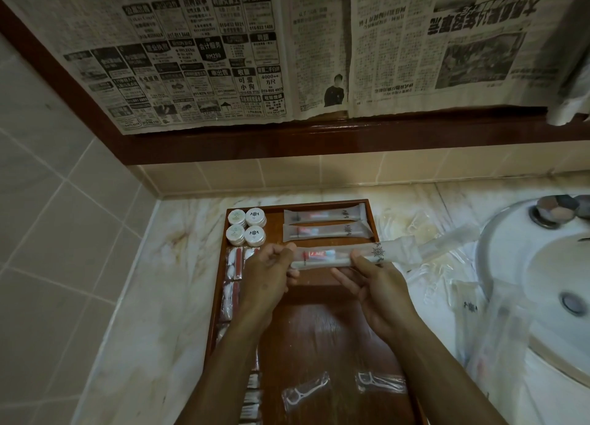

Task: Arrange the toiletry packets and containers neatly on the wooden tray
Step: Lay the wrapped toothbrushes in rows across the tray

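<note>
A wooden tray [322,335] lies on the marble counter. Both hands hold one long clear toothbrush packet [332,258] level above the tray: my left hand [271,274] grips its left end, my right hand [380,293] its middle from below. Two like packets [325,215] [325,231] lie side by side at the tray's far right. Several white round containers [246,226] sit in the far left corner. Small packets [234,263] line the left edge. Two floss-pick packets [305,391] [380,382] lie near the front.
More clear packets [412,229] are scattered on the marble counter [178,265] to the right of the tray, beside a white sink [542,265]. Newspaper [287,57] covers the mirror above. Tiled wall stands at the left.
</note>
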